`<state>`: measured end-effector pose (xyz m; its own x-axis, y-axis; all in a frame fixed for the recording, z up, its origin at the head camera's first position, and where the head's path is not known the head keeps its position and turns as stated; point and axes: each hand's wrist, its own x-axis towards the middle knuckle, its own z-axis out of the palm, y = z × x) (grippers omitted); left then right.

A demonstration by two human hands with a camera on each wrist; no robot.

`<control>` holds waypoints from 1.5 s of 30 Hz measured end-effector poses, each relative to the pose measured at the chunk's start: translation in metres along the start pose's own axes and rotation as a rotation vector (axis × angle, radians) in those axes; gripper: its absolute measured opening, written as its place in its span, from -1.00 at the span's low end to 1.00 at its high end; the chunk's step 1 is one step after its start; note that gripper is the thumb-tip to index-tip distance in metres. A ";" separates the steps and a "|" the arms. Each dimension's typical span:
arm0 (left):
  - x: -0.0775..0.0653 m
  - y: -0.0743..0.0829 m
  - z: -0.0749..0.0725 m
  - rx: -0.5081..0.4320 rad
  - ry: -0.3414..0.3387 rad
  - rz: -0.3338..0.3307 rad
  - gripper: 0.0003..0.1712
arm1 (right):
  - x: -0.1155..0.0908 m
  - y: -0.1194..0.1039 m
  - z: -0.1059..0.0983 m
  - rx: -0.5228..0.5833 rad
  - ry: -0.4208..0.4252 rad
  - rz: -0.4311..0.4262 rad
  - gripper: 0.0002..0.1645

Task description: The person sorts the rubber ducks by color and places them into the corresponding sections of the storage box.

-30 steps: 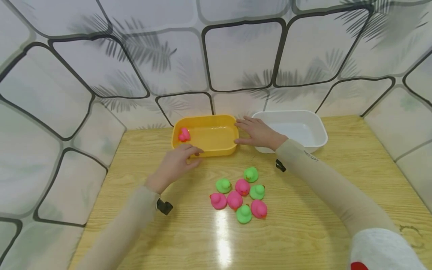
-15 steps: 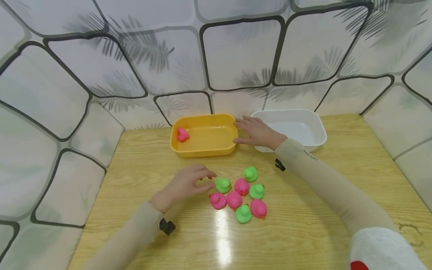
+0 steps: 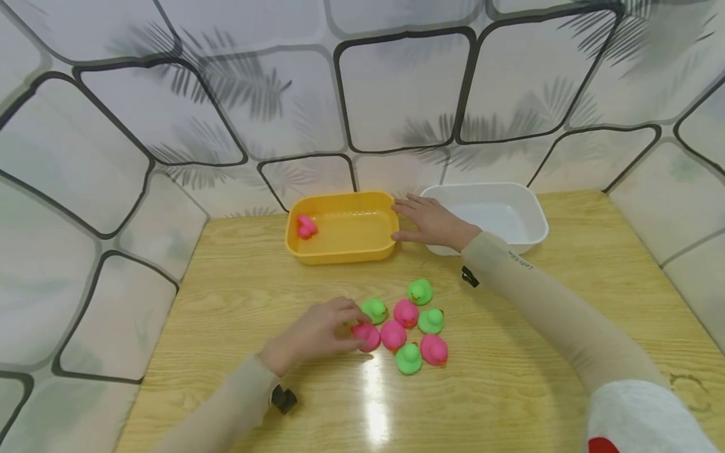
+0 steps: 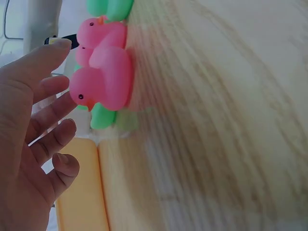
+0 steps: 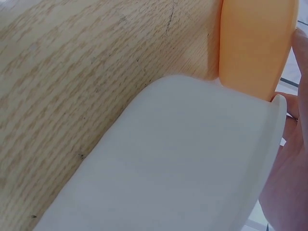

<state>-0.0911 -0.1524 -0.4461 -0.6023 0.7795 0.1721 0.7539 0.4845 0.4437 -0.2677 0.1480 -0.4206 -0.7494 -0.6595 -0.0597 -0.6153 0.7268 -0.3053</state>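
Observation:
My left hand (image 3: 323, 330) reaches over the leftmost pink rubber duck (image 3: 367, 338), thumb and fingers spread apart on either side of it. In the left wrist view this pink duck (image 4: 111, 79) faces the fingertips, and the fingers (image 4: 53, 139) are loosely bent, not closed round it. My right hand (image 3: 433, 221) lies between the two tubs, its fairly straight fingers at the right rim of the yellow tub (image 3: 342, 257). The white tub (image 3: 535, 236) is partly behind that hand. Inside the yellow tub lies a pink piece (image 3: 307, 226) at the left end.
More pink and green rubber ducks cluster on the wooden table (image 3: 510, 390), among them a green duck (image 3: 374, 311) just behind the left fingers and a pink duck (image 3: 393, 335) beside the leftmost one. A patterned cloth wall (image 3: 408, 94) rises behind the tubs.
My left hand has moved from the front rim of the yellow tub toward me and to the right, down to the leftmost pink duck. The right hand has stayed by the yellow tub.

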 end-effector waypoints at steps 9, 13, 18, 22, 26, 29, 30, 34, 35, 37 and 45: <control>-0.006 0.002 0.004 0.025 -0.011 -0.016 -0.67 | -0.001 -0.001 0.000 0.027 -0.008 0.005 -0.06; -0.008 0.001 0.005 0.023 -0.012 -0.033 -0.66 | -0.001 -0.001 0.000 0.021 -0.007 0.006 -0.06; -0.011 0.000 0.006 0.028 0.001 -0.050 -0.68 | -0.001 -0.001 0.000 0.009 -0.005 0.002 -0.06; -0.015 -0.001 0.005 0.024 0.002 -0.073 -0.71 | -0.001 0.000 0.001 0.011 -0.007 0.005 -0.06; -0.017 -0.003 0.001 0.019 0.012 -0.084 -0.76 | 0.000 0.002 0.002 0.006 -0.003 0.003 -0.06; -0.017 -0.004 -0.004 0.022 0.026 -0.087 -0.77 | 0.000 0.002 0.002 0.011 0.001 0.004 -0.05; -0.017 -0.005 -0.006 0.025 0.033 -0.083 -0.76 | 0.000 0.003 0.002 0.014 0.002 0.005 -0.05; -0.014 -0.009 -0.017 0.055 0.068 -0.059 -0.73 | 0.000 0.004 0.002 0.021 0.002 0.009 -0.05; -0.013 -0.010 -0.019 0.067 0.080 -0.048 -0.72 | 0.001 0.004 0.003 0.021 0.002 0.009 -0.05; -0.011 -0.013 -0.025 0.087 0.108 -0.024 -0.70 | 0.001 0.004 0.002 0.021 0.000 0.012 -0.05; 0.001 -0.023 -0.049 0.132 0.181 0.010 -0.68 | 0.000 0.001 0.001 0.021 -0.005 0.009 -0.05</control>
<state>-0.1219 -0.1828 -0.4129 -0.6226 0.7066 0.3363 0.7810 0.5340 0.3238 -0.2678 0.1486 -0.4220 -0.7535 -0.6539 -0.0675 -0.6033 0.7287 -0.3242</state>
